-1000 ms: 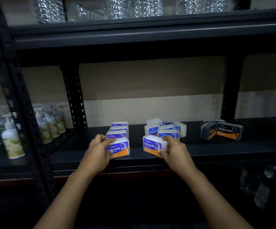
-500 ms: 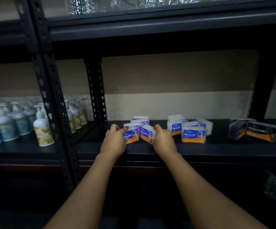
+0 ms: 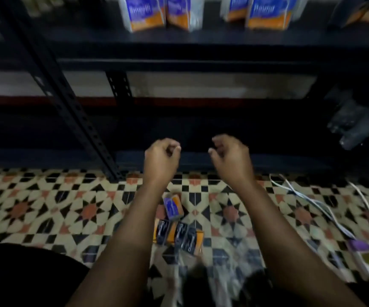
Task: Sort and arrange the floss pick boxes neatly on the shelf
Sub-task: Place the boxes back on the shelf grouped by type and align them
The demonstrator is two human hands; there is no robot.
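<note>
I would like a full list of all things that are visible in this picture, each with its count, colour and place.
Blue and orange boxes: four, on the shelf at the top, in two pairs.
Shelf: one, black metal, across the top.
Blue and orange box: one, on the floor between the forearms.
Black and orange boxes: about three, blurred, on the floor, below the blue one.
Cords: white, on the floor at right.
Floor: patterned tiles, cream, black and red.
Left hand: empty, fingers curled.
Right hand: empty, fingers curled.
</note>
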